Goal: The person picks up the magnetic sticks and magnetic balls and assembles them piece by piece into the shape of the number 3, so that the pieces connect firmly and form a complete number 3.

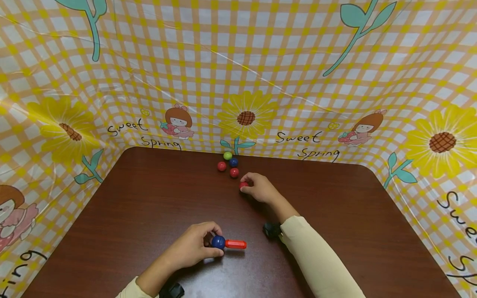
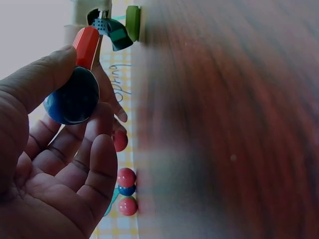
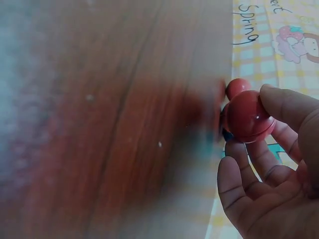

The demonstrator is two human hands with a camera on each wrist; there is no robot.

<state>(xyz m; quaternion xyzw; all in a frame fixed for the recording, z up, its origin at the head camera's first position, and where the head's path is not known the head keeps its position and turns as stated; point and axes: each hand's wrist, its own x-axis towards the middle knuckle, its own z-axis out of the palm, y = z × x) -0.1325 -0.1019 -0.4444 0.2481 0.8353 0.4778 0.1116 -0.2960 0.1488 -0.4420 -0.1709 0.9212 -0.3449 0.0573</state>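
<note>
My left hand [image 1: 190, 247] holds a dark blue ball [image 1: 218, 243] between thumb and fingers, low over the near part of the table. A red faceted stick [image 1: 236, 244] juts from the ball toward the right; in the left wrist view the thumb lies along the ball and the stick's base [image 2: 85, 47]. Farther out, my right hand [image 1: 262, 188] pinches a red ball [image 3: 249, 117] with thumb and fingertips, close over the tabletop. The hand partly hides this ball in the head view. Just beyond it is another red ball [image 1: 234, 172].
Near the far edge of the dark brown table [image 1: 167, 194] sit a red ball [image 1: 221, 166], a blue ball [image 1: 233, 162] and a light green ball [image 1: 227, 155], grouped together. A checked, flower-printed sheet [image 1: 208, 74] rises behind and along both sides.
</note>
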